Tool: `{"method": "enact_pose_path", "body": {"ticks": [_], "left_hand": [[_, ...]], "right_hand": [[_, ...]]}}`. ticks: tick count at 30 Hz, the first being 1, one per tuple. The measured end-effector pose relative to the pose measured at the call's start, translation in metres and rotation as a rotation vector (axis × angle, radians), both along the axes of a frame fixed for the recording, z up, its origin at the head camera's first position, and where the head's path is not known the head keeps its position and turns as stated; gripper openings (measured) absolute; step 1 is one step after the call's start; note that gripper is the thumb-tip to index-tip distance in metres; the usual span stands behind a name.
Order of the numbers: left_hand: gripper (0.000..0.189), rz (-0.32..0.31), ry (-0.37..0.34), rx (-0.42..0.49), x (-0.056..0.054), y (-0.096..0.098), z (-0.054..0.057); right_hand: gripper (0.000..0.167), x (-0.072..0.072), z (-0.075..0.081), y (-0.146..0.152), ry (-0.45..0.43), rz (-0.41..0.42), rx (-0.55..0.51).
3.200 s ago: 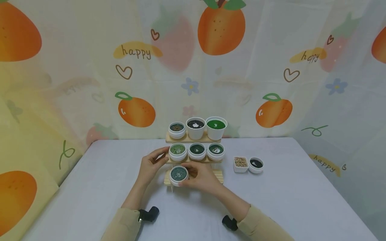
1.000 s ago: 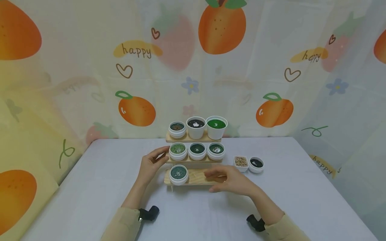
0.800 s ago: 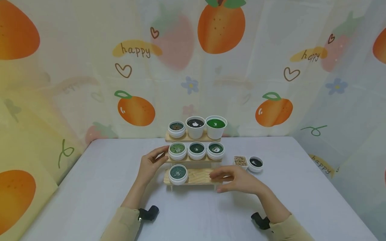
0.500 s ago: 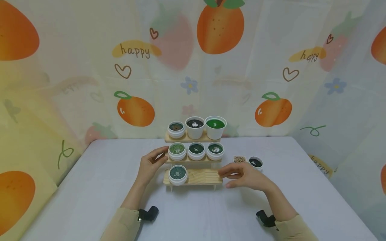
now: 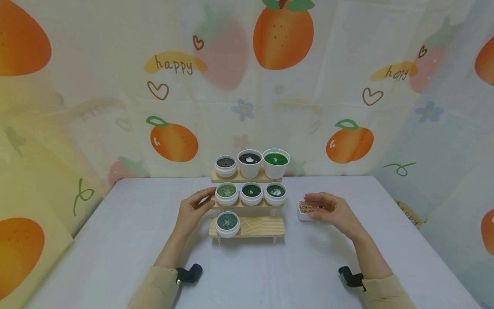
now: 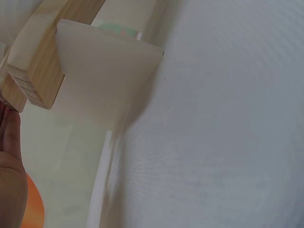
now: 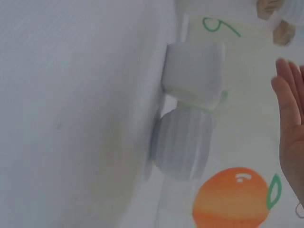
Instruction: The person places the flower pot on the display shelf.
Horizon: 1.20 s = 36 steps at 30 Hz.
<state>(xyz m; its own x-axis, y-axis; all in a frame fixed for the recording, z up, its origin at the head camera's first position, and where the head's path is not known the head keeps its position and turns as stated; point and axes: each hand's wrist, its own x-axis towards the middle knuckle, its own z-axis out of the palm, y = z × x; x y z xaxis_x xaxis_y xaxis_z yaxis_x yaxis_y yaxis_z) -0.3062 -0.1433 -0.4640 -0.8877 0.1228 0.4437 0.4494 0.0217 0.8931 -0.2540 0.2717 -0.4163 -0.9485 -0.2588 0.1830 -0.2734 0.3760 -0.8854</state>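
Note:
At the left end of a three-tier wooden stand (image 5: 262, 226) my left hand (image 5: 193, 212) holds the middle board, thumb in front and fingers behind. In the left wrist view that hand (image 6: 10, 175) reaches up to the board's end (image 6: 14, 92). My right hand (image 5: 332, 211) hovers above a small square white pot of beige grains (image 5: 304, 216) and hides the round pot beside it. The right wrist view shows the square pot (image 7: 194, 71), the ribbed round pot (image 7: 184, 143) and the right hand (image 7: 292, 128) apart from both, fingers extended. A round pot with grey-green filling (image 5: 227, 225) sits on the lowest board's left.
Three round pots with green fillings, such as the middle one (image 5: 251, 194), stand on the middle board. The top board bears a small pot (image 5: 225, 166) and two taller cups, one bright green (image 5: 276, 161). A printed curtain (image 5: 270, 107) hangs behind the white table (image 5: 127, 227).
My right hand has let go of the grey-green pot, left on the lowest board, and moved right to above the square and round pots. My left hand has stayed at the stand.

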Motion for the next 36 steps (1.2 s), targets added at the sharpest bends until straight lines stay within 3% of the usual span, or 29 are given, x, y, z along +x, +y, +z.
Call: {"method": "enact_pose_path", "body": {"ticks": [7, 14, 20, 36], "left_hand": [[0.037, -0.003, 0.007, -0.001, 0.000, -0.001, -0.001], [0.038, -0.011, 0.010, 0.003, 0.000, 0.000, -0.001], [0.037, -0.010, 0.011, -0.003, 0.000, 0.000, 0.000], [0.037, -0.006, 0.008, -0.001, 0.000, 0.000, 0.001]], "right_hand": [[0.060, -0.008, -0.009, 0.017, 0.081, -0.159, -0.071], [0.069, -0.015, -0.009, 0.034, -0.018, -0.250, 0.019], [0.074, -0.019, -0.010, 0.044, -0.104, -0.225, 0.046], [0.078, -0.022, -0.021, 0.055, -0.215, -0.170, 0.107]]}}
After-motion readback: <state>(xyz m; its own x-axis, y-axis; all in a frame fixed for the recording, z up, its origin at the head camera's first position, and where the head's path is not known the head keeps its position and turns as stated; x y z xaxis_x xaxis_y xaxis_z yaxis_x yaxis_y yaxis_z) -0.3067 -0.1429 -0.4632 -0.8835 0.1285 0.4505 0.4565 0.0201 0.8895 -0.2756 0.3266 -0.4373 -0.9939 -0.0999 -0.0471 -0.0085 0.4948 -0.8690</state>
